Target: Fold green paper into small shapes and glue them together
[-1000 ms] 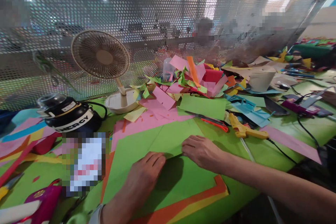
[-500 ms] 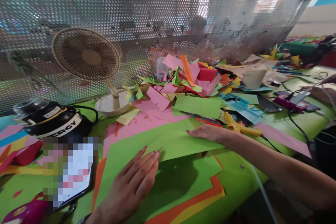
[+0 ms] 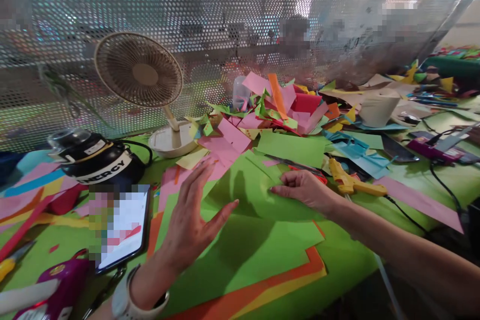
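A green paper sheet [image 3: 243,187] bends up off the stack in front of me, its near edge curving. My right hand [image 3: 305,191] pinches this sheet near its right side, thumb and fingers closed. Over the left part of the stack, my left hand [image 3: 197,215] is raised with thumb and fingers apart, holding nothing. Beneath lies more green paper [image 3: 240,255], with orange paper [image 3: 277,280] and yellow paper [image 3: 285,292] showing along the near edge. A tool with red and black parts [image 3: 318,175] is partly hidden behind my right hand.
A yellow glue gun [image 3: 350,180] lies right of my right hand. Behind are a paper scrap pile [image 3: 262,110] and a fan [image 3: 144,75]. To the left are a phone [image 3: 131,230], a black bottle [image 3: 105,162] and a purple device [image 3: 62,285]. A perforated metal screen [image 3: 210,10] stands behind.
My left hand has lifted off the green sheet and spread its fingers. My right hand has gone from lying flat to pinching the sheet, which now curves more. The view has shifted slightly left.
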Demonstrator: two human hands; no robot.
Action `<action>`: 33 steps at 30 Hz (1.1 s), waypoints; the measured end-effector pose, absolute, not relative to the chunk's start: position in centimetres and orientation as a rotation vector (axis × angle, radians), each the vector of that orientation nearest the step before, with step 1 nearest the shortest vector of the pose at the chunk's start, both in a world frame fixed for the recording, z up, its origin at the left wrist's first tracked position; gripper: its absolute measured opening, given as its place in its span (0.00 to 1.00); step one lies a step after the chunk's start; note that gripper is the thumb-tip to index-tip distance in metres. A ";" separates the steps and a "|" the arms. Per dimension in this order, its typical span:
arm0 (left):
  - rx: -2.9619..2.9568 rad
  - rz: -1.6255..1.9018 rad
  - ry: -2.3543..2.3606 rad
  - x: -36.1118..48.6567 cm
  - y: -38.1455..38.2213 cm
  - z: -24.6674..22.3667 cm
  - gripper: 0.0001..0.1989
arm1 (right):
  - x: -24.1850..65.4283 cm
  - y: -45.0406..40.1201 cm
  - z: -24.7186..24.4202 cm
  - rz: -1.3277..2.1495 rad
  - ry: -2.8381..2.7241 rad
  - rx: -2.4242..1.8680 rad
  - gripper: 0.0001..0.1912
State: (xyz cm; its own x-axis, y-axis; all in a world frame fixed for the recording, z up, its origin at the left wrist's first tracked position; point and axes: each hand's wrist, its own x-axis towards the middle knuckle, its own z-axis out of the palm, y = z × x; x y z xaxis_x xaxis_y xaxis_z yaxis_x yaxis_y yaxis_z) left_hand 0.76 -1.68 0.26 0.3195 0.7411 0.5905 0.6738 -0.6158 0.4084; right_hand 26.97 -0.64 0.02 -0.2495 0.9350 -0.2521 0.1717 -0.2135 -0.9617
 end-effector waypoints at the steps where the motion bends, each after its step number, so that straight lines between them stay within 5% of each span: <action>1: 2.436 1.177 1.347 1.0 -1.5 0.4 0.34 | 26.9 -0.7 0.1 1.498 -1.435 -1.355 0.27; 9: 1.869 1.141 1.385 1.9 -1.4 0.9 0.33 | 26.5 -1.1 -0.2 1.343 -1.534 -1.334 0.28; 19: 1.974 1.132 1.262 1.6 -2.5 0.5 0.26 | 26.9 -1.2 -0.9 1.344 -1.627 -1.292 0.23; 25: 2.040 1.168 1.219 2.2 -3.3 0.1 0.22 | 25.9 -2.1 -0.5 0.793 -1.894 -1.134 0.29; 30: 2.038 1.071 1.119 1.8 -4.0 -0.1 0.23 | 24.6 -2.6 0.4 0.534 -2.021 -0.886 0.05; 33: 1.930 0.732 0.945 0.3 -3.7 0.7 0.30 | 24.7 -2.5 0.7 0.567 -2.077 -0.722 0.06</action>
